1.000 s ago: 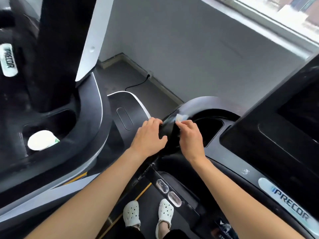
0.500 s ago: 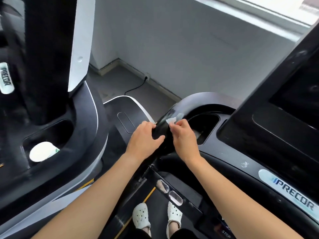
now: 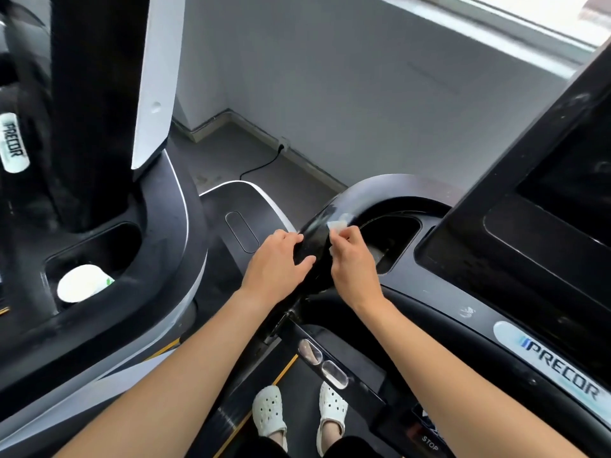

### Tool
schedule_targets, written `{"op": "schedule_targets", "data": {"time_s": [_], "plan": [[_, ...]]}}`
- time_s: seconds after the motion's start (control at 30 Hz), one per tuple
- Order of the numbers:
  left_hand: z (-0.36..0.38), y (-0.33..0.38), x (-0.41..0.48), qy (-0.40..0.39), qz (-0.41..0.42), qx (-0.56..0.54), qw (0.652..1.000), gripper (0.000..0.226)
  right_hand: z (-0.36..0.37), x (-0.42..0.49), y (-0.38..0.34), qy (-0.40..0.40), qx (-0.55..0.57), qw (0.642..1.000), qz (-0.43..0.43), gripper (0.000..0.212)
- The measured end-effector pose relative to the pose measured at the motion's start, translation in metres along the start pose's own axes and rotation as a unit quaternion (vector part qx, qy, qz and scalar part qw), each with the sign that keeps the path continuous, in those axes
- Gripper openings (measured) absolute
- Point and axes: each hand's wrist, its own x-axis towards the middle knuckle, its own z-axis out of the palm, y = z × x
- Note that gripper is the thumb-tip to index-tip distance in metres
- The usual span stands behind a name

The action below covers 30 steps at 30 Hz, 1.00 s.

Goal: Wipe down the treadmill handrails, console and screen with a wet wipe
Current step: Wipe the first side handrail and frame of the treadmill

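Barely any change over the last 1 s: both hands stay on the curved left end of the handrail [image 3: 373, 190], wipe patch in about the same place, and the head view has drifted a bit. The left hand [image 3: 276, 259] is wrapped over the rail's outer edge with its thumb across the near face, bracing. The right hand [image 3: 352, 262] pinches the wet wipe [image 3: 338, 224] in its fingertips and presses it on top of the curve, right beside the console [image 3: 446, 292] pocket [image 3: 393, 236]. Risks as I see them: 1) the wipe is a small wad, so each pass covers little and strips on the rail's underside or outer face could get missed; 2) a fingertip pinch on wet material is weak, so a snag on the edge could drop it into the pocket or onto the belt [image 3: 299, 401]; 3) glossy black shows streaks, and a wipe that dries out before reaching the screen [image 3: 568, 193] would smear it. The wipe is white, crumpled and mostly hidden under the fingers, with 1 corner poking out on the far side. A faint wet sheen shows on the rail near it. Unrelated: a white cup [image 3: 82, 282] sits in the neighbouring treadmill [image 3: 158, 259] at left.
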Motion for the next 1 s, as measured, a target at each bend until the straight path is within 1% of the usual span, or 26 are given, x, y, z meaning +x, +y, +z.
{"op": "schedule_targets", "data": {"time_s": [0.07,0.13,0.2,0.3,0.4,0.47,0.53,0.6,0.7,0.87,0.93,1.0], "plan": [[0.000,0.002,0.002,0.000,-0.004,0.006,1.000,0.053,0.001,-0.009,-0.001,-0.010,0.006,1.000,-0.002,0.024],[0.001,0.005,0.004,-0.005,-0.005,0.009,1.000,0.050,0.001,-0.008,0.003,0.004,0.023,1.000,0.017,0.022],[0.002,0.007,0.006,-0.012,0.002,0.007,1.000,0.050,0.000,0.003,0.010,0.030,0.047,0.997,0.057,0.021],[0.004,0.010,0.007,-0.021,0.035,0.010,0.999,0.050,-0.005,0.022,0.022,0.070,0.093,0.985,0.125,0.022],[0.005,0.013,0.011,-0.036,0.050,0.015,0.998,0.054,-0.005,0.032,0.026,0.100,0.142,0.966,0.192,0.016],[0.005,0.014,0.014,-0.042,0.048,0.011,0.998,0.056,-0.001,0.028,0.018,0.108,0.153,0.958,0.216,0.012],[0.005,0.016,0.016,-0.040,0.044,0.006,0.998,0.055,0.006,0.014,0.008,0.098,0.172,0.953,0.230,0.016],[0.006,0.017,0.017,-0.030,0.035,0.004,0.999,0.053,0.011,0.000,0.002,0.068,0.189,0.950,0.238,0.017],[0.010,0.019,0.018,-0.021,0.023,0.010,0.999,0.052,0.011,0.002,0.007,0.050,0.200,0.948,0.240,0.018],[0.012,0.015,0.020,-0.033,0.016,-0.004,0.999,0.050,-0.005,0.036,0.024,0.081,0.213,0.931,0.285,0.016],[0.011,0.015,0.022,-0.041,0.015,-0.002,0.999,0.049,-0.007,0.041,0.025,0.084,0.190,0.933,0.295,0.015],[0.010,0.015,0.023,-0.046,0.013,-0.003,0.999,0.048,-0.004,0.037,0.019,0.087,0.191,0.933,0.291,0.015]]}}
